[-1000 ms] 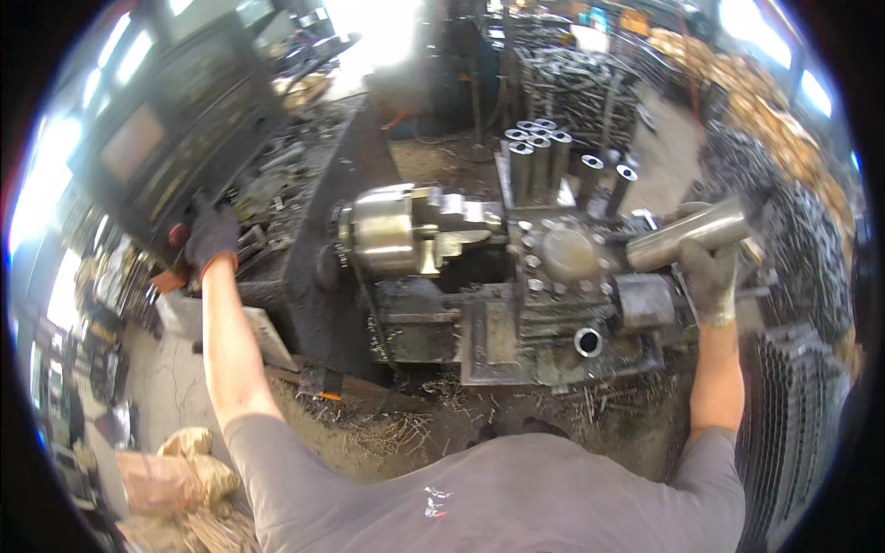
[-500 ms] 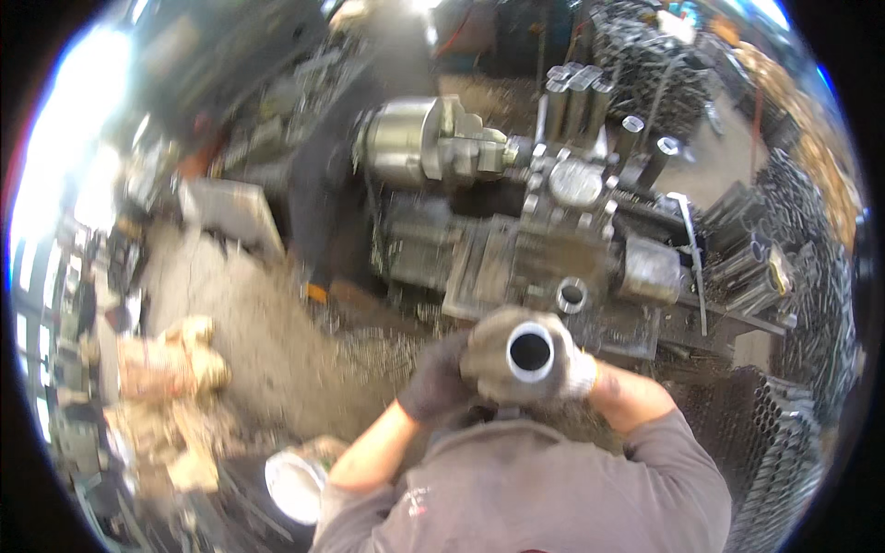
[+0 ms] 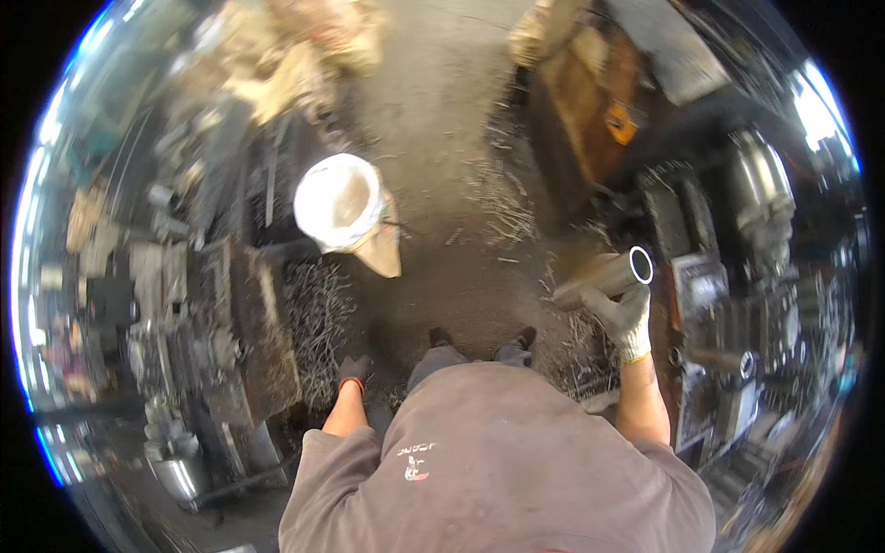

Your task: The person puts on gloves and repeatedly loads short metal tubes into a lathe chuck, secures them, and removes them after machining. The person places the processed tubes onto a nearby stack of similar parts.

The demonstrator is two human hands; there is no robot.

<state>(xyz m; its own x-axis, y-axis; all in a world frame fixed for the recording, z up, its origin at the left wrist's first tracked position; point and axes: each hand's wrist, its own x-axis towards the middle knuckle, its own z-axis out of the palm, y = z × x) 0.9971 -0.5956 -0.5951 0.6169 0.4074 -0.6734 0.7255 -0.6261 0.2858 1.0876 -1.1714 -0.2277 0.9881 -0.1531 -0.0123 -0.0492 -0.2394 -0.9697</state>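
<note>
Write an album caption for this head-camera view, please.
A gloved right hand grips a metal tube; the dark-gloved left hand hangs low, a white bucket ahead.

White is being shown by the bucket (image 3: pixel 312 189), with tan being seen inside it. Below the bucket, the left hand (image 3: pixel 355 370) is being gloved in dark grey, edged at the wrist in orange-red. To the bucket's right, dull brownish grey is being shown by the tube (image 3: pixel 599 277), its end being ringed in bright white; the right hand (image 3: pixel 627 320) is being gloved in pale grey, trimmed in yellow. Below the bucket, plain brownish grey is being shown by the shirt (image 3: pixel 525 442), with small white-and-red print being displayed.
</note>
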